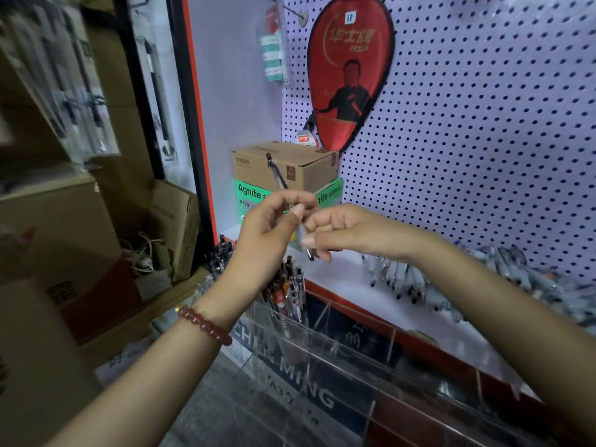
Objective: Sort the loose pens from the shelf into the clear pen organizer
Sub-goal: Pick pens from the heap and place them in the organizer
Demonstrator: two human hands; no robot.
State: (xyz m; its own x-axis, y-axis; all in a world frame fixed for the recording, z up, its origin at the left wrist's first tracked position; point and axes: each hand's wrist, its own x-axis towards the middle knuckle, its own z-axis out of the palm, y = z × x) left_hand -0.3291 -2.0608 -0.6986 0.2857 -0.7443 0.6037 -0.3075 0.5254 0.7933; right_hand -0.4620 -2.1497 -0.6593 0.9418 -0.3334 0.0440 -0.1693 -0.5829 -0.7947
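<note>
Standing nearest the camera at 6 o'clock, the clear pen organizer (351,353) shows acrylic dividers and several compartments. The compartment at its left end holds a bunch of upright pens (287,295); what the other compartments hold cannot be told.

Above that bunch, at 12 o'clock from it, both hands meet on a single pen (278,175). Left hand (267,230), with a red bead bracelet (204,325) on the wrist, pinches the barrel between thumb and fingertips. Right hand (342,230) has its fingers curled round the lower part of the same pen. The pen is tilted, with its top toward 11 o'clock and its lower tip poking out beneath the right hand.

On the white shelf (338,272), loose pens (396,279) lie in a heap at 4 o'clock from the hands, more trailing off toward 3 o'clock, blurred.

Behind the hands, at 12 o'clock, a cardboard box (303,169) sits on a green Agnite box (248,191). Farthest back, a red paddle cover (351,69) hangs on the pegboard (483,124).
</note>
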